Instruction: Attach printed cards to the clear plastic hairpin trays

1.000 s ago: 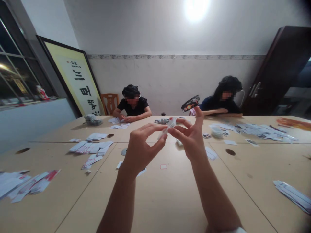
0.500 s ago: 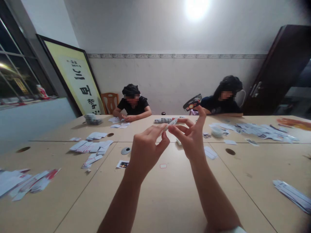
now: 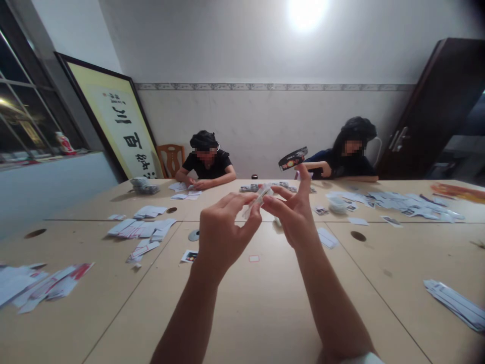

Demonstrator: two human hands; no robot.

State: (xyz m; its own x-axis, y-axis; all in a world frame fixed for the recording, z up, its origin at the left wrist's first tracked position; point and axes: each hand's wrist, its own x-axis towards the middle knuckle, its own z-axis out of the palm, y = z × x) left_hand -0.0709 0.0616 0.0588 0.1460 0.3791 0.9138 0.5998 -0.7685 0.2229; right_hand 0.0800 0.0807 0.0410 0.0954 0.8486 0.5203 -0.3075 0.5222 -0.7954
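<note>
Above the middle of the table, my left hand [image 3: 229, 222] pinches a small clear, whitish plastic piece [image 3: 258, 198] between thumb and fingers. My right hand [image 3: 293, 210] grips the upper right end of the same piece with thumb and a finger. A dark curved strip with a colourful print [image 3: 293, 158] rests at the raised fingertip of my right hand. On the table below lies a small red-edged label [image 3: 253, 259]. Left of my left forearm is a white card with a dark picture [image 3: 189, 256].
Paper stacks [image 3: 142, 228] and loose strips [image 3: 56, 288] lie left, with more papers [image 3: 401, 202] and a strip bundle [image 3: 454, 306] right. Small stacks [image 3: 248, 188] stand behind my hands. Two people [image 3: 206, 164] [image 3: 352, 156] sit across the table [image 3: 265, 313].
Both hands have shifted slightly left, and the clear piece is tilted differently and shows more. The dark strip has moved left and down a little. The right person's arm has come up.
</note>
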